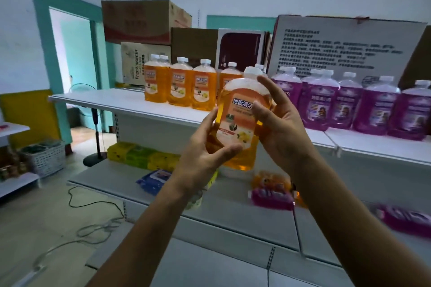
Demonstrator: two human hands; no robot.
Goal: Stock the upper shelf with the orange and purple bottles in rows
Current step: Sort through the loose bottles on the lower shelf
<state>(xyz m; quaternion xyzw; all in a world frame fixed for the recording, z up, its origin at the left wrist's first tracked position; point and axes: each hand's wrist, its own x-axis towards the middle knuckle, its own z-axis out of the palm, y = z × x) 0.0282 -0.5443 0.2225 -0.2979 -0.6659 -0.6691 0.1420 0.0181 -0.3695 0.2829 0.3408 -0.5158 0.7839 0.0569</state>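
Orange bottle (pixel 238 121) at frame centre, tilted slightly, label forward, white cap up, raised in front of the upper shelf (pixel 121 100). Gripped low by the left hand (pixel 205 154) at 7 o'clock, thumb curled across the label's foot; clasped by the right hand (pixel 279 123) at 3 o'clock, fingers wrapped round its side. Beyond, at 10 o'clock, standing orange bottles (pixel 180 84) in a row; at 2 o'clock, purple bottles (pixel 349 102) likewise. Farther back, cardboard boxes (pixel 142 21).
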